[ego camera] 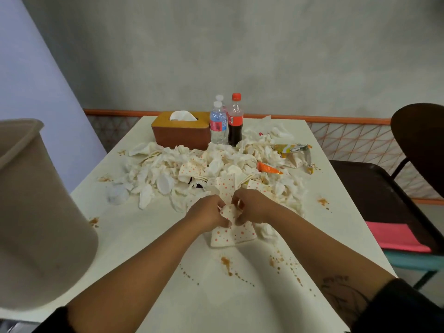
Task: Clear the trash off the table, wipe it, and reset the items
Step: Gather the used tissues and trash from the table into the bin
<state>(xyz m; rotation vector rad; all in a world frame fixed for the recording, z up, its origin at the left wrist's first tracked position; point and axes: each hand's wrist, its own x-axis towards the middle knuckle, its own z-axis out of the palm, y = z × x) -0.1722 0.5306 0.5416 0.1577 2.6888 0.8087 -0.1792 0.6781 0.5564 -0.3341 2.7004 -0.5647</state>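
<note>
Bottles (227,123) right of tissue box (180,129), behind trash pile (211,169); bin (36,212) left

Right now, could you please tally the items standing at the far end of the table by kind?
Water bottles: 2
Cola bottle: 1
Tissue box: 1
Total: 4

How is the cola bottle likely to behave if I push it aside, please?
Tall and narrow, the cola bottle would probably tip if pushed near its cap. It looks mostly full, so likely fairly heavy. Being round, it might roll once down.
</note>
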